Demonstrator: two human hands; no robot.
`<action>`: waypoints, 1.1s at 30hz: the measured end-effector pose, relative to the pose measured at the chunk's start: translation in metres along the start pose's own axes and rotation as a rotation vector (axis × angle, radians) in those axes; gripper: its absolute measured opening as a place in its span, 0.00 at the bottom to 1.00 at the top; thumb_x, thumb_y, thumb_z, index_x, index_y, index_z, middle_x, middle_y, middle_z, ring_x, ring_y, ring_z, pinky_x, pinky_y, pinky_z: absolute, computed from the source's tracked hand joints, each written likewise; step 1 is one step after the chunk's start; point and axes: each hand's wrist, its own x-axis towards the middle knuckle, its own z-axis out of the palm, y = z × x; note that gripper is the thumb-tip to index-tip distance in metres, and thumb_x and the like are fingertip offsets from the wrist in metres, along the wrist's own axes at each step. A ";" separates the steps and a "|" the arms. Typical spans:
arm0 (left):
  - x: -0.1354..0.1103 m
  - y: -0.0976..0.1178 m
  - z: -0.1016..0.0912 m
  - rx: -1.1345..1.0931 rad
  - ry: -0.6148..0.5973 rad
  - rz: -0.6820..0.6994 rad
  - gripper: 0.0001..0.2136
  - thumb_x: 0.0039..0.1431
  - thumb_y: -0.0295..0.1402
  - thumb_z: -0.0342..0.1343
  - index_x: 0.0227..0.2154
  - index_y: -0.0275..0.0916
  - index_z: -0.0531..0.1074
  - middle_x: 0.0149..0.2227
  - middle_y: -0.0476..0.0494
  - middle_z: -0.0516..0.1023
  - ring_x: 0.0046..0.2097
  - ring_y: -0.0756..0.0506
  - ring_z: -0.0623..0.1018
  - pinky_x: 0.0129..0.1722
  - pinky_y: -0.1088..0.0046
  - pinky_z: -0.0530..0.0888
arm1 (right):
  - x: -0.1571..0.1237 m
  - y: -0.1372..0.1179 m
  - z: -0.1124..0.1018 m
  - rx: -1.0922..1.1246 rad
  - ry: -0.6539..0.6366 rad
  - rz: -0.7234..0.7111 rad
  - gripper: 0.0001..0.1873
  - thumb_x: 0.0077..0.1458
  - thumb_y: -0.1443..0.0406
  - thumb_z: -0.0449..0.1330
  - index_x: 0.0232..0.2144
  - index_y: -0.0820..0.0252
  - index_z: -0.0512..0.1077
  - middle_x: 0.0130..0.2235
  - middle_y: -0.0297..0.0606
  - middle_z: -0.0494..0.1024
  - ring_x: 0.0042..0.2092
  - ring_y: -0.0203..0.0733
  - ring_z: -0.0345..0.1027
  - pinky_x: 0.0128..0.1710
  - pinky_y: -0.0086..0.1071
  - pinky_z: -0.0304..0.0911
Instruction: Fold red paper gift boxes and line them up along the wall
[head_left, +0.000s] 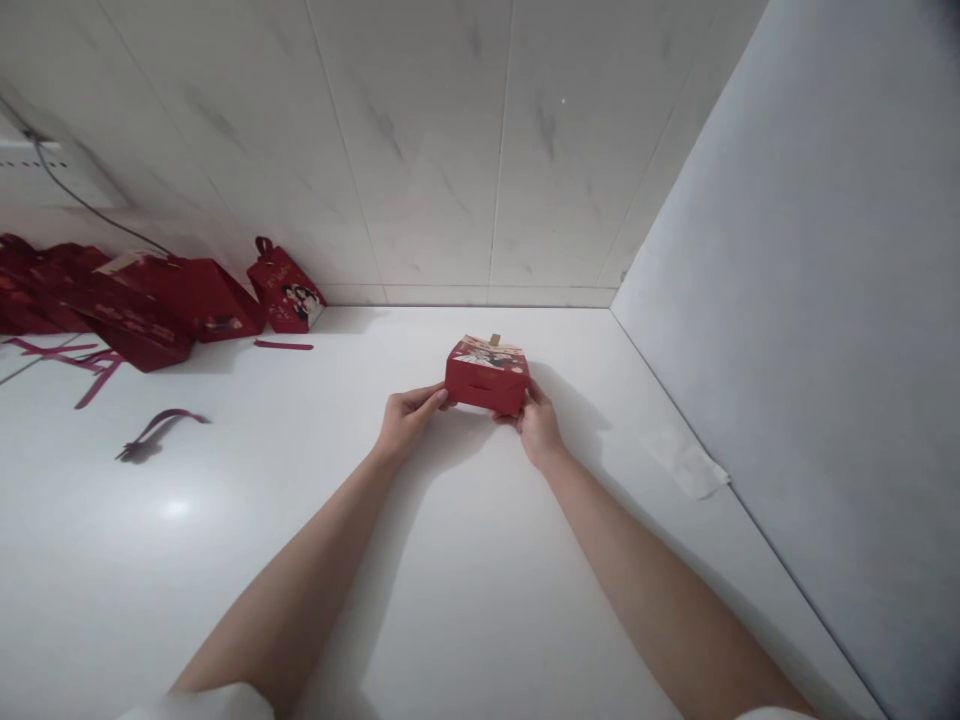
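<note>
A small red gift box [487, 384] with a printed picture on its upper face is held between both hands, near the middle of the white table. My left hand [409, 418] grips its left lower corner, thumb along the side. On the opposite side, my right hand [538, 422] closes round the right lower edge, some fingers under the box. A small tan tab [495, 340] sticks up at the box's far edge. The box is tilted, its red flat side facing me; its underside is hidden.
Several red gift boxes [217, 295] crowd the back left, with one small printed box [289, 290] at their right end. Dark red ribbon pieces [169, 420] lie before them. A white paper piece [690, 462] lies by the right panel [825, 300]. A tiled wall [427, 150] stands behind.
</note>
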 end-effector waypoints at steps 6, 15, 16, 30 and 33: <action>0.002 -0.005 -0.002 -0.011 0.061 -0.010 0.22 0.56 0.49 0.53 0.41 0.36 0.78 0.39 0.40 0.80 0.43 0.39 0.76 0.42 0.67 0.69 | -0.002 0.003 0.002 -0.002 -0.017 -0.077 0.29 0.50 0.58 0.61 0.55 0.52 0.60 0.32 0.34 0.78 0.23 0.38 0.72 0.22 0.33 0.70; 0.001 0.006 0.000 -0.087 0.007 0.006 0.16 0.56 0.44 0.55 0.40 0.38 0.72 0.45 0.42 0.77 0.47 0.40 0.74 0.46 0.67 0.68 | -0.014 -0.004 0.006 -0.165 -0.110 -0.097 0.31 0.56 0.46 0.51 0.59 0.45 0.56 0.48 0.40 0.75 0.42 0.49 0.74 0.25 0.35 0.72; 0.001 0.007 0.000 -0.091 -0.014 -0.003 0.15 0.55 0.44 0.56 0.40 0.38 0.72 0.44 0.43 0.77 0.46 0.40 0.74 0.45 0.68 0.68 | -0.015 -0.005 0.008 -0.146 -0.129 -0.107 0.31 0.57 0.45 0.48 0.60 0.45 0.55 0.50 0.40 0.74 0.44 0.49 0.73 0.28 0.37 0.72; 0.004 0.003 -0.004 -0.096 -0.104 -0.089 0.14 0.52 0.41 0.60 0.38 0.37 0.72 0.39 0.42 0.76 0.38 0.44 0.75 0.38 0.66 0.70 | -0.011 0.000 0.006 -0.302 -0.096 -0.343 0.26 0.61 0.50 0.48 0.56 0.54 0.62 0.55 0.41 0.70 0.56 0.45 0.65 0.57 0.42 0.60; 0.005 -0.001 -0.005 -0.098 -0.083 -0.068 0.16 0.51 0.41 0.60 0.41 0.38 0.71 0.43 0.40 0.76 0.42 0.41 0.76 0.41 0.63 0.71 | -0.010 0.001 0.006 -0.304 -0.112 -0.354 0.26 0.61 0.50 0.47 0.56 0.54 0.62 0.56 0.40 0.70 0.57 0.44 0.63 0.58 0.41 0.59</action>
